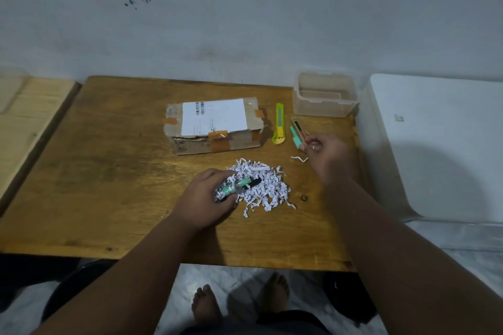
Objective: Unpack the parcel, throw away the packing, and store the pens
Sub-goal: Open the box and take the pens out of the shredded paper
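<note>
A taped cardboard parcel [215, 125] with a white label lies at the middle of the wooden table [109, 171]. In front of it is a heap of white shredded paper [268, 187]. My left hand [206, 198] grips a green pen with a black cap [239, 185] on the heap's left side. My right hand [326, 156] rests over the ends of several pens [296, 133], green, red and black, lying right of the parcel; its fingers touch them. A clear plastic container [325, 96] stands empty at the back right corner.
A yellow-green box cutter [279, 124] lies between parcel and pens. One loose paper strip [299, 158] sits near my right hand. A white surface [435, 144] adjoins the table's right side, a pale wooden one [32, 117] the left. My bare feet [239, 304] show below the front edge.
</note>
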